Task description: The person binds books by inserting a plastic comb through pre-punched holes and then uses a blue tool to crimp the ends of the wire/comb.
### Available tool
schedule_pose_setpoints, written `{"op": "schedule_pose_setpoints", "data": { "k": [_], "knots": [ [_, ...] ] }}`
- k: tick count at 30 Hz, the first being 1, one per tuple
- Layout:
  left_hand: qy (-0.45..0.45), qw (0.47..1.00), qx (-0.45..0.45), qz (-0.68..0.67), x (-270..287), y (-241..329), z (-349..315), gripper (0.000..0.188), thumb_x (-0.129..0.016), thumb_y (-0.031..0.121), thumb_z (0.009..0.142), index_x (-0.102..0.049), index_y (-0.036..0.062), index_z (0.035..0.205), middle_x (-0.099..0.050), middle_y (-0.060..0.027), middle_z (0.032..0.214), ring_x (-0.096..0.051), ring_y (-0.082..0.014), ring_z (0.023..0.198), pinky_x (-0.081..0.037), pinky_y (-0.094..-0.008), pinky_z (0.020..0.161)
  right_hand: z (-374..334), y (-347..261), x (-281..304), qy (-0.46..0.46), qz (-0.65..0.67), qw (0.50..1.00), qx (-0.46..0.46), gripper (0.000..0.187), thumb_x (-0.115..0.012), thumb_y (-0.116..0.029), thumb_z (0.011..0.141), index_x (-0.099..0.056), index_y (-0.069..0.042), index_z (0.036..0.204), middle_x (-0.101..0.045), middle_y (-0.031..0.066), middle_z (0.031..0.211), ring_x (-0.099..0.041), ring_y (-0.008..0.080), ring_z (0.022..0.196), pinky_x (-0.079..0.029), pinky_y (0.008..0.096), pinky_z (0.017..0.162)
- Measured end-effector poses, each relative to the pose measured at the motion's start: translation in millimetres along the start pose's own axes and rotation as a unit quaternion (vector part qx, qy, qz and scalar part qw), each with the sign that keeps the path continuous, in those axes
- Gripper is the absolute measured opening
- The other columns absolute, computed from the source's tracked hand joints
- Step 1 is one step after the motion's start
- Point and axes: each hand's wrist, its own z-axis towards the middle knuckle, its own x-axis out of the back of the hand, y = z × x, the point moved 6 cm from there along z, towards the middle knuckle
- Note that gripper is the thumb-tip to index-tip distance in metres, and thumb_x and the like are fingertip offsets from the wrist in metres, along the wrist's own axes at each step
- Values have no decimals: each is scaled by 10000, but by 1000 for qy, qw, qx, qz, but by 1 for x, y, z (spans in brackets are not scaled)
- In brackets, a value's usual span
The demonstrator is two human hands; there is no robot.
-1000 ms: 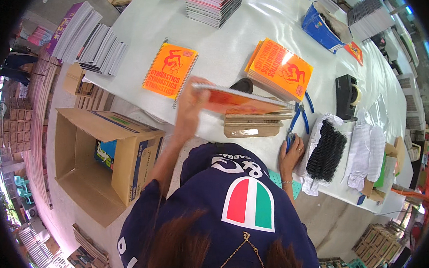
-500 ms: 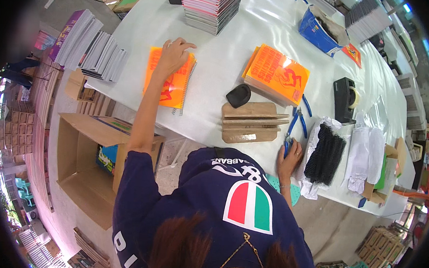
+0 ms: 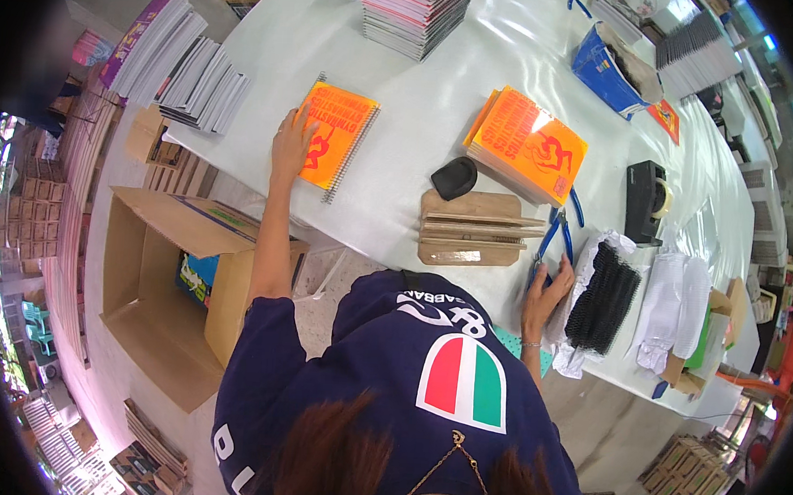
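Spiral notebooks with orange covers [image 3: 345, 124] lie on the table at left, slightly tilted. A wire coil runs down their right edge, and a bit of another coil shows at the upper left. My left hand [image 3: 292, 145] rests on their left edge with its fingers stretched out. At right, my right hand [image 3: 548, 298] has its fingers round the spread handles of blue pliers [image 3: 557, 229], which lie on the table. Part of the grip is hidden. Black binding coils [image 3: 602, 294] in white wrapping lie just right of that hand. A brown cardboard holder [image 3: 469, 229] stands between my hands.
More orange booklets [image 3: 532, 147] are stacked beyond the cardboard holder, beside a black rounded object [image 3: 454, 177]. A tape dispenser [image 3: 643, 202] and blue box [image 3: 612, 71] stand at right. A tall notebook stack [image 3: 416, 15] rises at the back. An open carton [image 3: 156, 298] sits left below the table.
My left hand has gone from the top of the orange notebooks to their left edge, and they have turned. My right hand has shifted its fingers further over the pliers' handles.
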Motion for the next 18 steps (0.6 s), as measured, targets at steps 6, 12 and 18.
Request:
{"op": "schedule_pose_setpoints", "data": {
  "k": [6,12,18],
  "knots": [
    [7,999,-26,34,-8,-6,0,511,-457,404,1000,-406,190,1461,-501,-201,1350,-523,-376,1192,-445,-477,963,70,-35,-1,7,4,998,55,349,-557,-117,940,-524,16,1261,-521,205,1213,-491,344,1142,-364,420,1003],
    [30,998,15,54,-14,-4,-1,467,-414,382,1016,-414,225,1455,-510,-154,1349,-520,-342,1204,-441,-481,946,131,-34,-36,-7,109,994,9,360,-570,-172,941,-542,-38,1274,-497,178,1190,-527,289,1062,-434,385,920],
    [53,994,26,91,-12,0,-5,457,-396,375,1021,-421,222,1452,-474,-147,1402,-483,-320,1261,-398,-519,982,159,-5,-68,-31,166,984,-56,446,-586,-285,954,-519,-23,1308,-477,194,1182,-529,242,1033,-452,362,882]
  ]
}}
